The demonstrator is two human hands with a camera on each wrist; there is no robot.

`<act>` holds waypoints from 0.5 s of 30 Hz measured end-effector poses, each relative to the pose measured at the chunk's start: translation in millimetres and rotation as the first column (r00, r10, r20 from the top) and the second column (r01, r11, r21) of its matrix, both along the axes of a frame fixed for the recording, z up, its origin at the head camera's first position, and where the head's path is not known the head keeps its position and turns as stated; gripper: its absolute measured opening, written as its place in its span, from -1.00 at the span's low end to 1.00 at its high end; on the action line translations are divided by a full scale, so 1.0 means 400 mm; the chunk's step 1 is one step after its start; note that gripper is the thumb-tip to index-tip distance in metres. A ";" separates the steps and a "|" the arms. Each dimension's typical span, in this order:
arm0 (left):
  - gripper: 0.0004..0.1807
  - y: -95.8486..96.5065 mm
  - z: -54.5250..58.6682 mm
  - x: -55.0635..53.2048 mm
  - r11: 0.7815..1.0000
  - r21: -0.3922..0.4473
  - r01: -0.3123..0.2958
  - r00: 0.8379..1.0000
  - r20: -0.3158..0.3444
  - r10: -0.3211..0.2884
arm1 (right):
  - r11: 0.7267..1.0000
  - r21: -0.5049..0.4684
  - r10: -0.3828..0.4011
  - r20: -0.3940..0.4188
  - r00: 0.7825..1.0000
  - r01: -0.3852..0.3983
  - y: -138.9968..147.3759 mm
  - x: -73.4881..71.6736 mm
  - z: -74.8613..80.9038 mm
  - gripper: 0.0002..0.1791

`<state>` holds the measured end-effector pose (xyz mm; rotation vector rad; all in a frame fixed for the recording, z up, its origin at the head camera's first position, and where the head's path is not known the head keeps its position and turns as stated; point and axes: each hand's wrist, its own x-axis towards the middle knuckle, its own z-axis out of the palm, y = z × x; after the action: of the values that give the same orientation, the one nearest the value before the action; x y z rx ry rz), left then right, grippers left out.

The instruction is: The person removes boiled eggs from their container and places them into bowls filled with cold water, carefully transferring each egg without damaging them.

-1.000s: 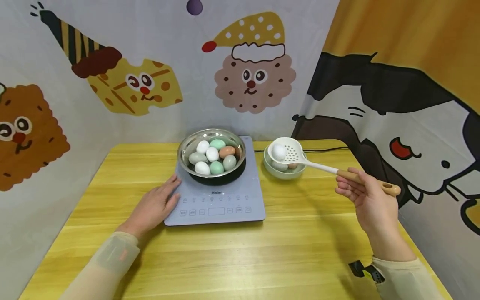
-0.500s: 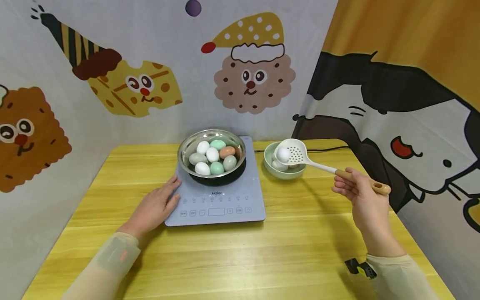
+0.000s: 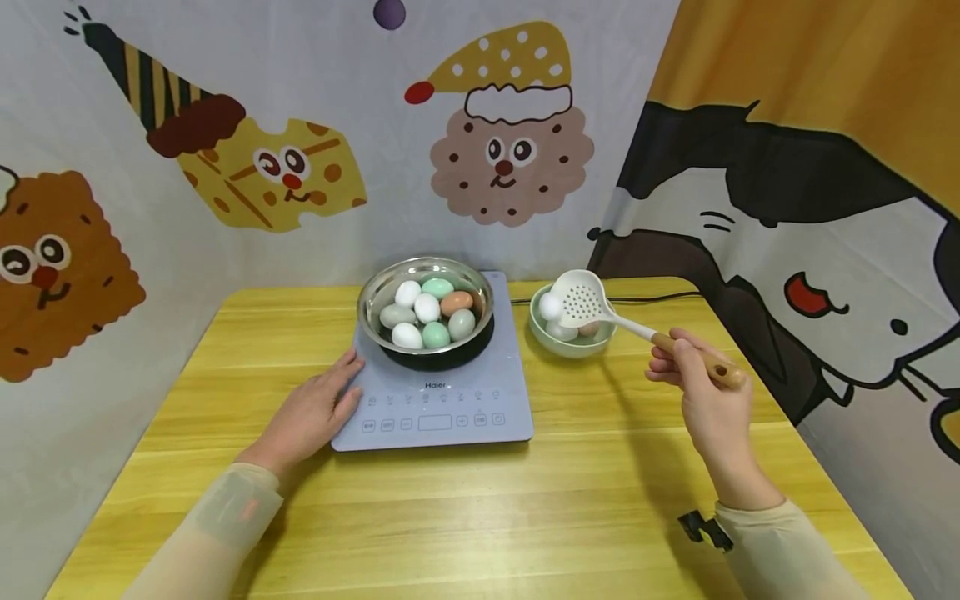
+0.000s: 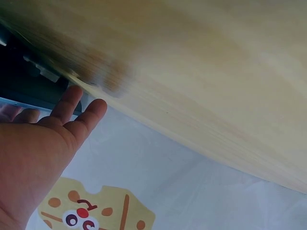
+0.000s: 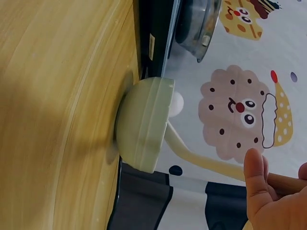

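My right hand [image 3: 708, 400] grips the wooden handle of a white skimmer [image 3: 581, 298], whose perforated head is tilted over a pale green bowl [image 3: 572, 348]. A white egg [image 3: 551, 306] lies at the left rim of the skimmer head, above other eggs in the bowl. In the right wrist view that egg [image 5: 176, 104] shows past the bowl's rim. My left hand [image 3: 311, 408] rests with extended fingers against the left edge of a lilac induction cooker [image 3: 435, 404]. On the cooker stands a steel pan [image 3: 365, 312] with several white, green, grey and brown eggs [image 3: 427, 308].
A wooden table [image 3: 450, 517] carries everything. Behind the bowl a black cord [image 3: 652, 298] runs along the table's back edge. A printed curtain [image 3: 322, 50] hangs close behind and at both sides.
My right hand has moved left and tilted the skimmer. The white egg has gone from inside its head to the left rim, lower in the bowl. My left hand has stayed still.
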<state>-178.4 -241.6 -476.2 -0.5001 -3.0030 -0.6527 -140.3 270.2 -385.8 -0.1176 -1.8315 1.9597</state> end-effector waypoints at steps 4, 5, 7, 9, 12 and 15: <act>-0.35 -0.001 -0.002 -0.001 1.000 0.002 -0.001 1.000 -0.001 0.001 | 1.000 0.025 0.015 -0.035 0.999 -0.014 0.001 0.002 -0.002 -0.61; -0.35 -0.001 -0.003 -0.001 1.000 0.003 -0.001 1.000 -0.002 0.001 | 1.000 0.024 0.018 -0.045 0.999 -0.017 0.001 0.002 -0.002 -0.61; -0.35 -0.001 -0.004 0.000 1.000 0.006 -0.002 1.000 -0.003 0.002 | 1.000 0.026 0.019 -0.066 0.998 -0.018 0.003 0.003 -0.002 -0.62; -0.35 -0.002 -0.005 0.000 1.000 0.006 0.000 1.000 -0.003 0.000 | 1.000 0.022 0.016 -0.081 0.997 -0.015 0.003 0.004 0.000 -0.62; -0.34 -0.002 -0.004 -0.001 1.000 0.005 0.002 1.000 0.000 -0.002 | 1.000 0.006 0.012 -0.089 0.996 -0.012 0.004 0.006 0.001 -0.61; -0.35 -0.003 -0.003 -0.001 1.000 0.003 0.005 1.000 0.001 -0.005 | 1.000 -0.009 0.008 -0.088 0.996 -0.009 0.005 0.010 0.001 -0.61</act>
<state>-178.8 -242.7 -477.4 -0.5073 -3.0023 -0.6581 -136.4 272.2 -385.5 -0.0269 -1.7693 1.9481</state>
